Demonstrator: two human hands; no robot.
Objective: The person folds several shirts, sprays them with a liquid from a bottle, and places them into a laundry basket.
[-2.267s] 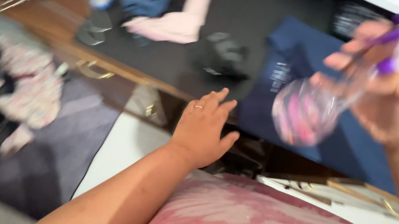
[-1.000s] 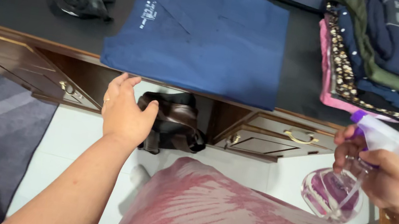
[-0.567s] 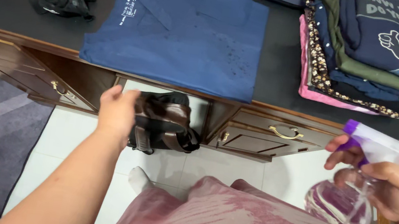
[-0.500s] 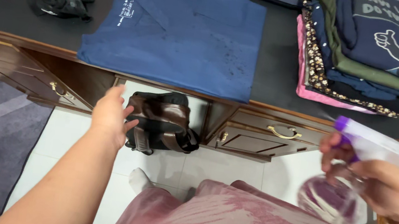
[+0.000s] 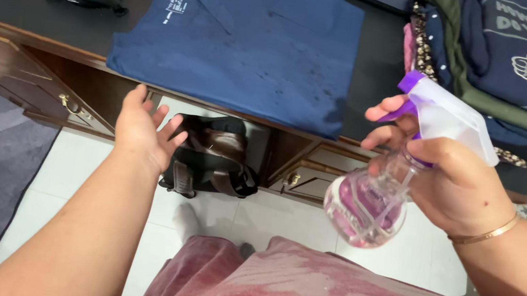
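Head view: my right hand (image 5: 457,189) grips the clear spray bottle (image 5: 380,199), purple liquid inside; left hand (image 5: 142,127) spread wide, holding nothing.

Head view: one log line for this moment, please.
right hand: grips spray bottle, aimed at navy shirt | left hand: open, empty, below desk edge | shirt: flat, dark specks

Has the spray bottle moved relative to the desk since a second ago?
Yes. The spray bottle in the right hand has come up and left, from below the desk drawers to level with the blue shirt edge.
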